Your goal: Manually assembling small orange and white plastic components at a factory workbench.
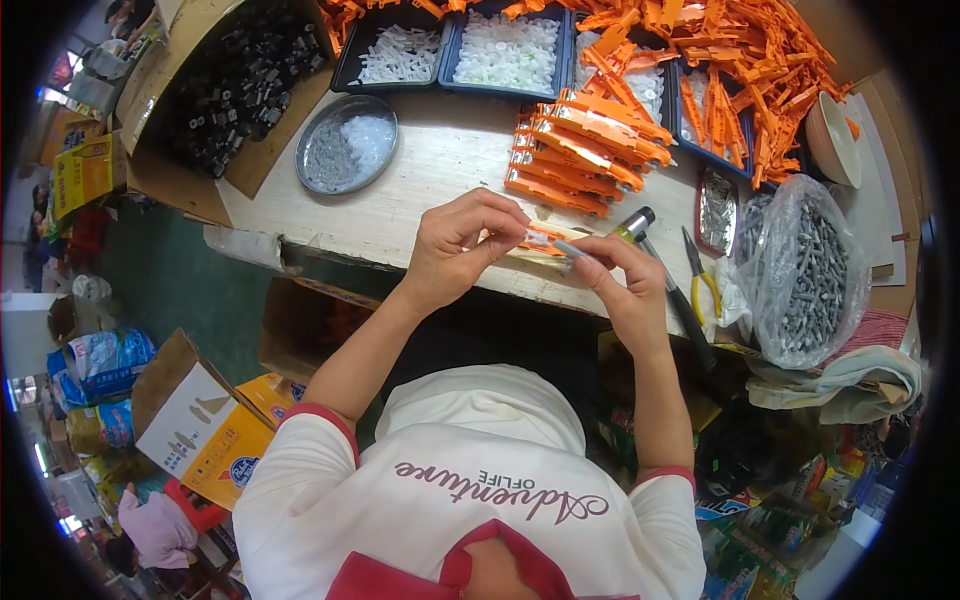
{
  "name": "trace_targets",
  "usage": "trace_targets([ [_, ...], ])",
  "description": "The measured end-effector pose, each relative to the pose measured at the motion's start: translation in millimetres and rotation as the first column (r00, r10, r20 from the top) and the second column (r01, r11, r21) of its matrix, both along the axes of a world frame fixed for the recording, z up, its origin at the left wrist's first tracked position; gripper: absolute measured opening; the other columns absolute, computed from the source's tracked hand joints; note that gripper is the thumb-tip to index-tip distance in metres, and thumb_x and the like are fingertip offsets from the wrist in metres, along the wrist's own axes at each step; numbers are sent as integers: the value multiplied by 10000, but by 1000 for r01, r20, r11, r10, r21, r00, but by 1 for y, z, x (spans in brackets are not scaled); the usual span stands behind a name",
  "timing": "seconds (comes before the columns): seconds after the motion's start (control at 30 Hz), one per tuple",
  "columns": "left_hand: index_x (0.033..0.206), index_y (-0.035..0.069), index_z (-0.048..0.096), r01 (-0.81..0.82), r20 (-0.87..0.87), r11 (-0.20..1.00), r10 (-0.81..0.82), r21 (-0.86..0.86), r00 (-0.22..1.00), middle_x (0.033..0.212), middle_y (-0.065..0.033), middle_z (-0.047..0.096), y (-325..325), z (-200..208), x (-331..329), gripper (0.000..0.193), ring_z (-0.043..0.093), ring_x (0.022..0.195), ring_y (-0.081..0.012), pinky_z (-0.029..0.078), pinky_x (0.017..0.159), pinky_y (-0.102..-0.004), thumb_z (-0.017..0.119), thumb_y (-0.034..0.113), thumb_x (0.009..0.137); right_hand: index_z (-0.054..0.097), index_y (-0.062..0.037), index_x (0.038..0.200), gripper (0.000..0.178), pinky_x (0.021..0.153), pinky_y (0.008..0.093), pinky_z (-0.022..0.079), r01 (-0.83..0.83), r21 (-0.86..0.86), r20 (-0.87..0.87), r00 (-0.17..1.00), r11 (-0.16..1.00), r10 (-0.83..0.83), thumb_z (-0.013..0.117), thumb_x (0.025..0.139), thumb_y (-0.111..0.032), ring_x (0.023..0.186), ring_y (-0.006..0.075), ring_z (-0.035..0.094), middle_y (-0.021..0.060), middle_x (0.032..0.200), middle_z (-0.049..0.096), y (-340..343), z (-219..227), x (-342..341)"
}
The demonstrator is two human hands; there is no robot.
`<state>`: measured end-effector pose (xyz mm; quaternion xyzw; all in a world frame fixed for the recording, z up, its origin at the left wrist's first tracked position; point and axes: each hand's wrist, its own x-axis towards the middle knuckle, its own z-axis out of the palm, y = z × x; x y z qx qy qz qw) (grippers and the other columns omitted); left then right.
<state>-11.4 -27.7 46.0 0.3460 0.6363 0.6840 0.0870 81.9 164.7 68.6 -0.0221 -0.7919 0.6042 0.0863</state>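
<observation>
My left hand (466, 247) is closed at the table's front edge, thumb and fingers pinched on a small whitish part over an orange plastic piece (541, 238). Facing it, my right hand (627, 280) pinches a slim grey plastic part (570, 248), its tip close to the orange piece. Whether the two parts touch, I cannot tell. Just beyond lies a stack of orange plastic pieces (575, 150). Beside my right hand rest a hammer (675, 285) and pliers with yellow handles (706, 285).
A round dish (347, 145) with grey and white contents sits left, near a box of black parts (235, 90). Trays of white parts (507, 52) line the back, with an orange heap (745, 60) behind. At right stand a bag of grey parts (808, 275) and a bowl (833, 140).
</observation>
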Motion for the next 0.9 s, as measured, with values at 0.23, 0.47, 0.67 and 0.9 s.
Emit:
trace_targets([
  [0.23, 863, -1, 636, -93, -283, 993, 69, -74, 957, 908, -108, 617, 8, 6, 7, 179, 612, 858, -211, 497, 709, -265, 628, -111, 722, 656, -10, 884, 136, 636, 270, 369, 56, 324, -121, 992, 944, -17, 652, 776, -94, 626, 138, 487, 48, 664, 559, -7, 9, 0],
  [0.47, 872, -5, 637, -166, -419, 982, 113, -94, 901, 899, -113, 619, 8, 10, 13, 180, 615, 817, -212, 497, 669, -265, 630, -104, 721, 655, -27, 871, 120, 633, 277, 343, 57, 368, -100, 995, 928, -21, 653, 772, -95, 622, 151, 481, 45, 653, 553, -9, 9, -2],
  [0.67, 896, -24, 623, -23, 161, 1000, 24, -6, 987, 857, -103, 624, 1, 3, 7, 128, 608, 727, -159, 499, 608, -255, 628, -45, 771, 652, -41, 896, 153, 667, 307, 348, 70, 476, -281, 957, 876, 77, 672, 747, -74, 656, 197, 502, 44, 697, 570, -6, -5, -4],
  [0.9, 898, -39, 587, 148, 656, 985, -169, 88, 736, 768, -112, 612, 0, 7, 1, 124, 588, 528, -132, 489, 461, -240, 630, 31, 805, 638, -75, 979, 302, 699, 342, 353, 202, 686, -473, 854, 699, 216, 684, 688, -10, 709, 214, 522, 33, 812, 598, -10, -9, -2],
])
